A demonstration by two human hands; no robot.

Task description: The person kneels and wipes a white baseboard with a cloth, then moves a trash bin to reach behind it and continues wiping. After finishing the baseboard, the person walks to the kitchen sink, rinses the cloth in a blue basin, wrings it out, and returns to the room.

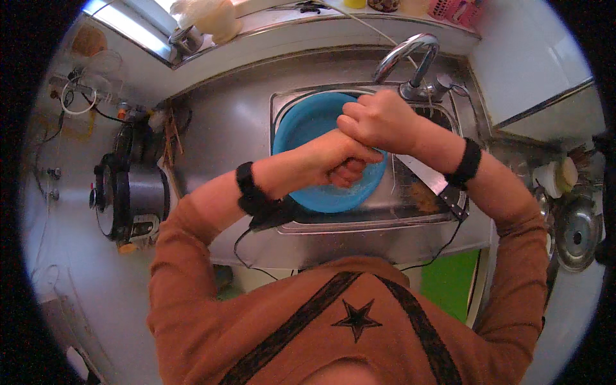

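My left hand (pixel 347 156) is over a blue plastic basin (pixel 303 113) that sits in the stainless steel sink (pixel 288 230). Its fingers are curled, and their inside is hidden. Resting against the back of it, my right hand (pixel 378 118) is closed like a fist; whether anything is in it does not show. Both wrists wear black bands with cables. Beneath my right forearm lies a broad blade (pixel 428 175) with a black riveted handle, across the sink's right part. The chrome faucet (pixel 409 53) arches behind my right hand.
An electric pressure cooker (pixel 139 192) stands at the left. A metal lid (pixel 577 236) and a white container (pixel 548 178) are at the right. On the ledge behind the sink are a pink plastic basket (pixel 455 10), a metal cup (pixel 187 39) and a pale bag (pixel 211 19).
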